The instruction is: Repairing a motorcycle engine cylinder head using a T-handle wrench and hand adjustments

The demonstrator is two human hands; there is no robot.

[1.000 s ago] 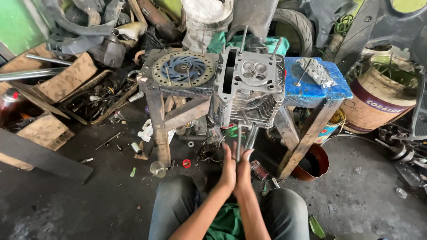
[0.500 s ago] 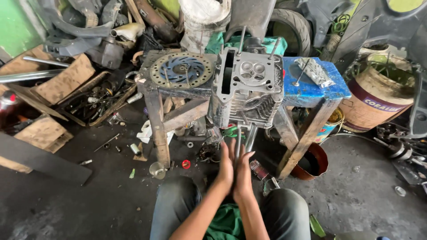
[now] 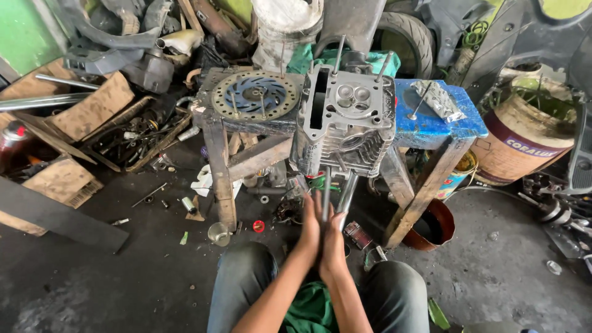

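A grey engine cylinder head (image 3: 345, 120) rests on a wooden stool (image 3: 222, 166), facing up at me. Two thin metal rods hang down from its underside. My left hand (image 3: 308, 229) and my right hand (image 3: 336, 246) are pressed palm to palm around the lower end of the left rod (image 3: 325, 194), just above my knees. The second rod (image 3: 347, 191) runs down beside my right hand's fingertips. I cannot see where the rods end inside the head.
A round brake disc (image 3: 256, 95) lies on the stool's left. A blue stool top (image 3: 431, 120) on the right holds a valve (image 3: 420, 102) and a silver part. Scrap parts and wood fill the left; a paint bucket (image 3: 518, 142) stands right. Small parts litter the floor.
My palms have slid slightly against each other around the rod and stay in the same place. The cylinder head has not moved.
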